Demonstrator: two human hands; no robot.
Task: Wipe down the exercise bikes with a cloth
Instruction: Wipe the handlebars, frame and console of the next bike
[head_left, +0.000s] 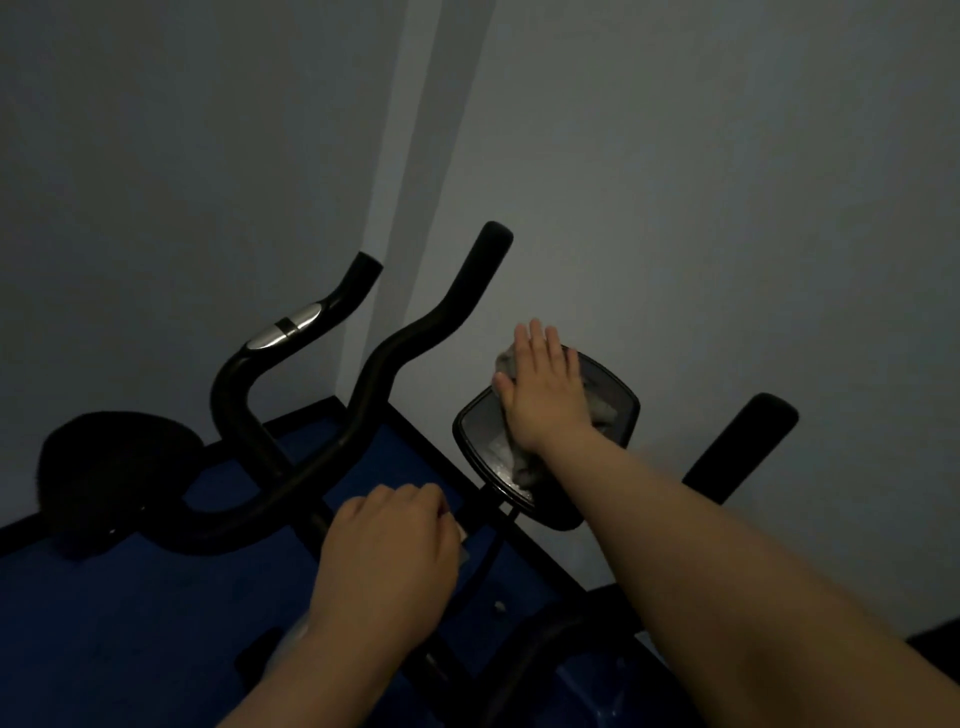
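The grey wall (675, 182) fills most of what I see, meeting a darker wall in a corner to my left. Below it the blue floor mat (104, 623) spreads out under the machines, edged by a dark skirting along the wall.

The exercise bike (270, 483) in front of me is black, its two curved handlebars rising toward the corner; the left one carries a shiny silver sensor strip (284, 327). A dark, rounded saddle (114, 467) sits to its left (too dim to make out any detail). Further right, a black padded grip (743, 441) of another bar pokes up against the wall.

My right forearm stretches across from the lower right to the bike's console (483, 436), a dark, rounded-off panel tilted up at me on its stem. My right hand (545, 395) lies flat on it, fingers straight and close together, pressing the cloth (602, 410) against the screen. The cloth is pale grey and crumpled, showing past my fingertips, beside my palm and under my wrist, so it sits between hand and console.

My left hand (389, 561) is lower, by the handlebar stem, fingers curled under, with something small and pale showing at its right edge. Whether I am gripping the frame there or that pale thing, I cannot tell.
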